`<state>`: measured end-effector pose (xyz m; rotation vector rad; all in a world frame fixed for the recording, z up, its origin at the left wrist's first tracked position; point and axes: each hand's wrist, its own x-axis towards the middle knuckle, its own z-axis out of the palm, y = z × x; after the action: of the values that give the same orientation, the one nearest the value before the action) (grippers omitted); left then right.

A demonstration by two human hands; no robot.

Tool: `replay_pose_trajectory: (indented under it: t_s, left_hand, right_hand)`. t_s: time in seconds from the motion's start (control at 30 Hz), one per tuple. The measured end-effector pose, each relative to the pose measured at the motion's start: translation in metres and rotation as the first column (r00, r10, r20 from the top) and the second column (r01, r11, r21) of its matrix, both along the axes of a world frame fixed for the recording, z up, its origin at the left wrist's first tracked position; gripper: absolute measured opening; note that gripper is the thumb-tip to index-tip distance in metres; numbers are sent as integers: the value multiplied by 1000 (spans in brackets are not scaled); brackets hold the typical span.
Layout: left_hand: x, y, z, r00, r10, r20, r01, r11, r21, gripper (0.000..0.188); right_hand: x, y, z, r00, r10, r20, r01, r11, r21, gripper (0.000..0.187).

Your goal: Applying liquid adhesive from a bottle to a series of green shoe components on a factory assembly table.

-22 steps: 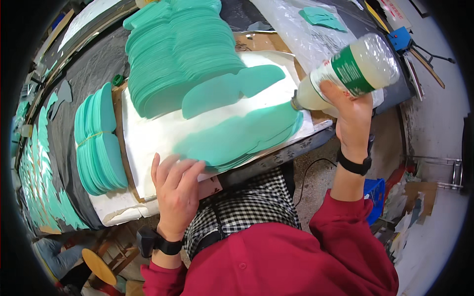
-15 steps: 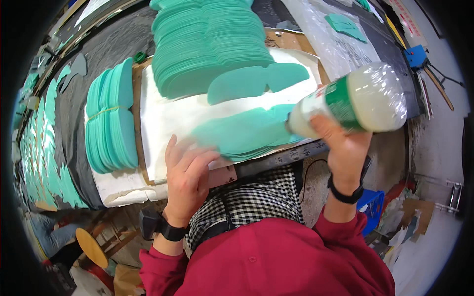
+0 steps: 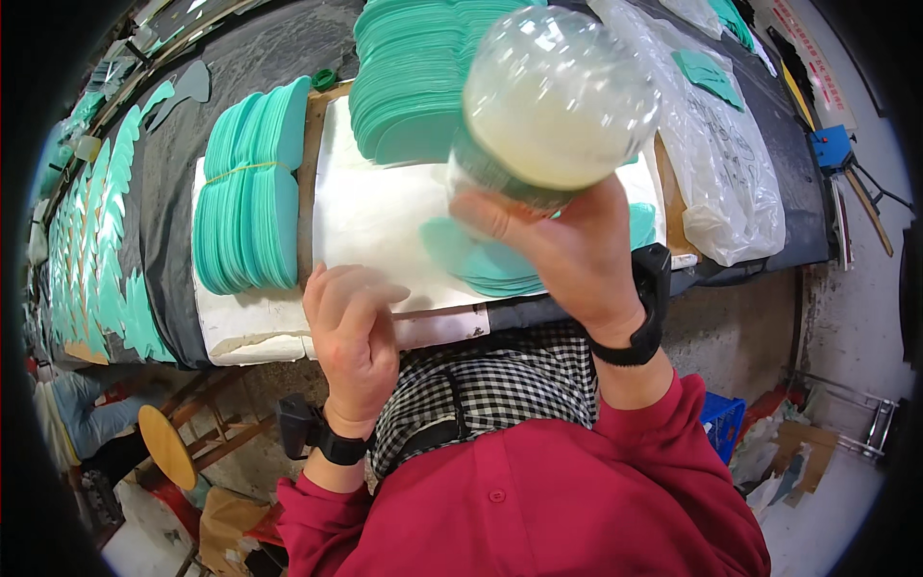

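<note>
I see my right hand [image 3: 567, 255] wrapped tight around a clear bottle of pale liquid [image 3: 553, 101], base tipped up toward the camera at about 1 o'clock, over the teal insole-shaped sheets [image 3: 500, 264]. My left hand [image 3: 351, 327], fingers loosely curled and holding nothing, rests knuckles-up on the white pad [image 3: 375, 216] at the desk [image 3: 183, 192] edge, at 8 o'clock from the bottle.

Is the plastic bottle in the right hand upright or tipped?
Tipped: the bottle shows its round base to the camera, its neck hidden behind the right hand.
</note>
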<state>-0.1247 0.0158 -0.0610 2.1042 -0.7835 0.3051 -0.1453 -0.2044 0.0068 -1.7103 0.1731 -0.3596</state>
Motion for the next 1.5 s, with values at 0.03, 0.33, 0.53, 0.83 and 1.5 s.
replay_pose_trajectory:
  t_s: [0.03,0.33,0.53,0.83,1.5]
  left_hand:
    - [0,-3,-1,1000,8,-5,-8,1000,0,28]
    - [3,-25,5,998,-59,6,58,995,76,32]
    - [7,-33,4,996,-81,23,77,988,135,26]
    - [-6,-37,5,983,-176,54,153,944,292,34]
    - [105,-54,32,840,-43,-541,150,976,155,28]
  right_hand:
    - [-5,4,5,999,32,-9,-32,999,1,64]
    - [-75,-54,3,956,-284,77,288,957,-45,43]
    - [-81,-104,12,867,-474,152,492,864,-107,30]
    - [-13,-17,5,991,-125,38,124,992,11,55]
    - [-85,-75,7,865,-478,151,498,854,-149,34]
